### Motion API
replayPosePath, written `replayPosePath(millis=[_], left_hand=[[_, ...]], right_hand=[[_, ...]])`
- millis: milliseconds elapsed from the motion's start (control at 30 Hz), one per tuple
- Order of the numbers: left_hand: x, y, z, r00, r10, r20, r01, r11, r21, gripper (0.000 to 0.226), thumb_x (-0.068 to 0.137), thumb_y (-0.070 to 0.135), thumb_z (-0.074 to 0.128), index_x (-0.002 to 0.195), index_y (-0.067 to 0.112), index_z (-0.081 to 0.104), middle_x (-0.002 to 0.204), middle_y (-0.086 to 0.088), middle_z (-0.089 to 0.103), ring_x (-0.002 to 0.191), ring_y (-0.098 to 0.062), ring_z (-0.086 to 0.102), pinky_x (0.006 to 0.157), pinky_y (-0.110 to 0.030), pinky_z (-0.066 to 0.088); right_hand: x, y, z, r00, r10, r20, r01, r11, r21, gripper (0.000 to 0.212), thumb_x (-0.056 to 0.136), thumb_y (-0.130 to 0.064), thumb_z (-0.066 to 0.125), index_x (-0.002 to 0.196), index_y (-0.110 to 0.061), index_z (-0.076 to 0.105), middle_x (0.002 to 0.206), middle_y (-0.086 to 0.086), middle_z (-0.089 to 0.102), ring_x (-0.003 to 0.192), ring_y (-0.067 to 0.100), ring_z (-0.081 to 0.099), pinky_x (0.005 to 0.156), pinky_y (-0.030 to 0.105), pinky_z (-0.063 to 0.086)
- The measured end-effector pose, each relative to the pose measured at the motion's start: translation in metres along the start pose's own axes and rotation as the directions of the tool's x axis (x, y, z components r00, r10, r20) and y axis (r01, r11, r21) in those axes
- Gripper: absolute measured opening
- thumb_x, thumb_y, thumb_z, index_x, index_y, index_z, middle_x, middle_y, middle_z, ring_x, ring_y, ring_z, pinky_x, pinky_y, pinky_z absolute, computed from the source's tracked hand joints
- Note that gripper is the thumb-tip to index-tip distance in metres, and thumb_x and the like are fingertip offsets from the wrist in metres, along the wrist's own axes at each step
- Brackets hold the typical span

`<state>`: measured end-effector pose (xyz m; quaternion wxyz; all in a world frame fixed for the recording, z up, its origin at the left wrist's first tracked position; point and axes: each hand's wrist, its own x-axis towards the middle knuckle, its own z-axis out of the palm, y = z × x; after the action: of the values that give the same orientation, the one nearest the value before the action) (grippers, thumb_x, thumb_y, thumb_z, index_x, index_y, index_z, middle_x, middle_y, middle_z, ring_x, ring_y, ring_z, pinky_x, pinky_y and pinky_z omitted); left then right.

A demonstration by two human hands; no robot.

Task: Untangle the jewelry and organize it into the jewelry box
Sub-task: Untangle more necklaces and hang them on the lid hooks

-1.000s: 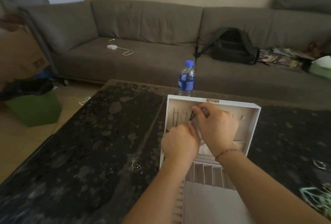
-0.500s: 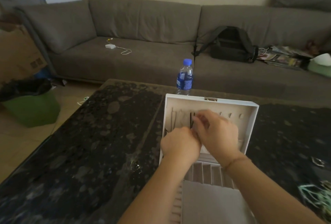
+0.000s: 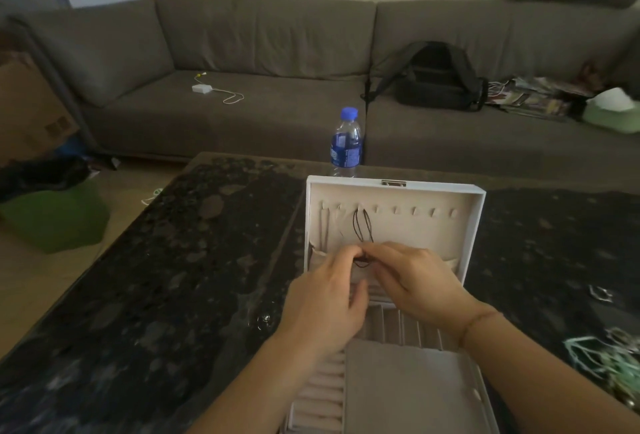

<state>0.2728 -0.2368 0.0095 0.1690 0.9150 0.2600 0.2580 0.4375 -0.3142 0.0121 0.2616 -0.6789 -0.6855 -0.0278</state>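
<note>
Black cord necklace [image 3: 362, 227] now hangs from a hook in the jewelry box [image 3: 474, 225] lid; my hands have dropped, both hands' fingers pinching its lower end to tuck in.

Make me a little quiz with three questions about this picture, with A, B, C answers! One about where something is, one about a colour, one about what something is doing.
1. Where does the water bottle stand?
A. behind the jewelry box
B. inside it
C. on the sofa

2. What colour is the bottle's cap?
A. red
B. blue
C. white

3. What is the black cord necklace doing?
A. lying on the floor
B. hanging from a hook in the lid
C. lying coiled on the sofa

Answers: 1 A, it stands on the table past the open lid. 2 B, the cap is blue. 3 B, it hangs from a hook while the left hand and right hand pinch its lower end.
</note>
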Motion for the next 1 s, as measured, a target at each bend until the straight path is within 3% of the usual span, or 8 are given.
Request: replayPosePath(millis=[133, 267, 433, 533, 633, 733, 833, 1000], left_hand=[[-0.004, -0.011, 0.005, 0.997, 0.049, -0.063, -0.047, 0.998, 0.029, 0.047, 0.091, 0.028, 0.065, 0.133, 0.027, 0.043, 0.125, 0.009, 0.056, 0.084, -0.005, 0.064, 0.066, -0.022, 0.055], [-0.002, -0.017, 0.009, 0.999, 0.026, -0.021, -0.023, 0.990, 0.136, 0.045, 0.086, 0.025, 0.071, 0.126, 0.024, 0.050, 0.128, 0.008, 0.053, 0.072, -0.008, 0.062, 0.055, -0.026, 0.055], [0.003, -0.014, 0.006, 0.998, 0.008, 0.066, -0.024, 0.970, 0.240, 0.026, 0.090, 0.027, 0.064, 0.115, 0.023, 0.058, 0.119, 0.006, 0.056, 0.076, -0.012, 0.062, 0.057, -0.028, 0.054], [0.008, -0.012, 0.004, 0.991, 0.006, 0.136, -0.050, 0.945, 0.323, 0.027, 0.092, 0.022, 0.061, 0.118, 0.024, 0.055, 0.126, 0.004, 0.051, 0.089, -0.017, 0.063, 0.068, -0.033, 0.056], [0.015, -0.011, 0.004, 0.987, -0.019, 0.161, -0.045, 0.923, 0.382, 0.033, 0.093, 0.016, 0.059, 0.125, 0.025, 0.052, 0.130, 0.003, 0.046, 0.096, -0.021, 0.063, 0.073, -0.032, 0.053], [0.023, -0.015, 0.002, 0.988, -0.055, 0.143, -0.004, 0.923, 0.384, 0.023, 0.098, 0.016, 0.051, 0.118, 0.026, 0.055, 0.118, 0.005, 0.052, 0.090, -0.021, 0.064, 0.064, -0.031, 0.044], [0.030, -0.015, -0.001, 0.987, -0.079, 0.142, 0.010, 0.903, 0.429, 0.017, 0.099, 0.017, 0.050, 0.112, 0.024, 0.058, 0.110, 0.004, 0.061, 0.090, -0.024, 0.065, 0.063, -0.033, 0.044], [0.040, -0.009, -0.007, 0.990, -0.111, 0.086, 0.065, 0.904, 0.422, 0.018, 0.095, 0.022, 0.054, 0.113, 0.027, 0.052, 0.095, 0.003, 0.069, 0.084, -0.024, 0.069, 0.065, -0.034, 0.050]], right_hand=[[0.000, 0.001, 0.001, 0.992, 0.123, -0.042, -0.121, 0.991, 0.060, 0.032, 0.098, -0.039, 0.045, 0.120, -0.029, 0.066, 0.100, -0.014, 0.071, 0.085, 0.002, 0.064, 0.076, 0.022, 0.055], [0.005, -0.004, -0.001, 0.976, 0.211, 0.046, -0.211, 0.977, -0.005, 0.029, 0.099, -0.044, 0.043, 0.109, -0.033, 0.069, 0.091, -0.012, 0.071, 0.080, 0.004, 0.063, 0.067, 0.016, 0.045], [0.011, -0.008, -0.003, 0.937, 0.260, 0.232, -0.212, 0.954, -0.211, 0.042, 0.098, -0.057, 0.032, 0.106, -0.035, 0.067, 0.084, -0.010, 0.068, 0.077, 0.011, 0.062, 0.068, 0.029, 0.051], [0.023, -0.015, -0.004, 0.918, 0.238, 0.318, -0.111, 0.922, -0.370, 0.050, 0.096, -0.061, 0.030, 0.097, -0.027, 0.067, 0.080, -0.007, 0.066, 0.075, 0.017, 0.062, 0.066, 0.030, 0.048], [0.028, -0.018, -0.007, 0.906, 0.205, 0.370, -0.071, 0.936, -0.344, 0.045, 0.094, -0.060, 0.036, 0.098, -0.026, 0.065, 0.085, -0.005, 0.067, 0.077, 0.018, 0.063, 0.068, 0.029, 0.048], [0.016, -0.006, -0.013, 0.913, 0.234, 0.335, -0.230, 0.972, -0.051, 0.032, 0.093, -0.052, 0.047, 0.119, -0.040, 0.062, 0.096, -0.015, 0.070, 0.082, 0.002, 0.064, 0.079, 0.025, 0.056], [-0.006, 0.001, -0.019, 0.932, 0.311, 0.189, -0.348, 0.911, 0.219, 0.035, 0.090, -0.032, 0.067, 0.124, -0.040, 0.059, 0.110, -0.020, 0.067, 0.101, -0.004, 0.063, 0.092, 0.014, 0.050], [-0.011, -0.008, -0.014, 0.952, 0.305, 0.008, -0.305, 0.947, 0.098, 0.030, 0.090, -0.031, 0.067, 0.119, -0.030, 0.063, 0.108, -0.017, 0.065, 0.097, -0.001, 0.061, 0.090, 0.018, 0.051]])
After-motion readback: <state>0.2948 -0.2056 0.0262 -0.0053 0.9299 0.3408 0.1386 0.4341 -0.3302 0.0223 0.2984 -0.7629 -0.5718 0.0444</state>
